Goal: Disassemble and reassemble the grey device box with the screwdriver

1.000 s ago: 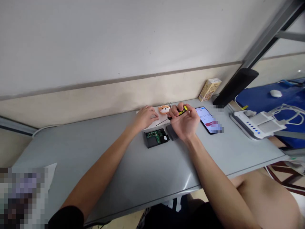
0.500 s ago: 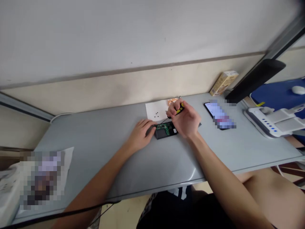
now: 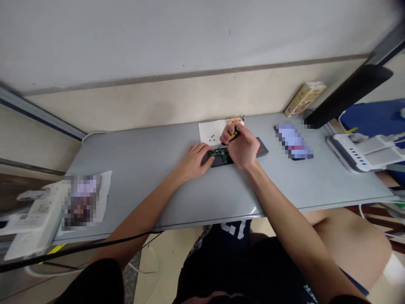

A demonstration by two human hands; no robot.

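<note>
A small black case with a green circuit board [image 3: 221, 156] lies on the grey table [image 3: 158, 177]. My left hand [image 3: 193, 159] rests flat at its left end, fingers stretched onto the case. My right hand [image 3: 240, 145] is closed round a black and yellow screwdriver [image 3: 234, 134], its tip pointing down at the board. Behind the board lies a white sheet [image 3: 211, 131] with several small dark screws on it. A dark lid [image 3: 262, 147] lies just right of my right hand.
A phone [image 3: 293, 141] lies to the right, a yellow carton [image 3: 304, 99] stands at the wall, and a black lamp arm [image 3: 348, 95] leans beyond. A white power strip [image 3: 34, 217] and paper sit at the left edge. A white device [image 3: 360, 152] rests at far right.
My left hand came off the white sheet and onto the case. My right hand lowered the screwdriver to the board. The camera view shifted left.
</note>
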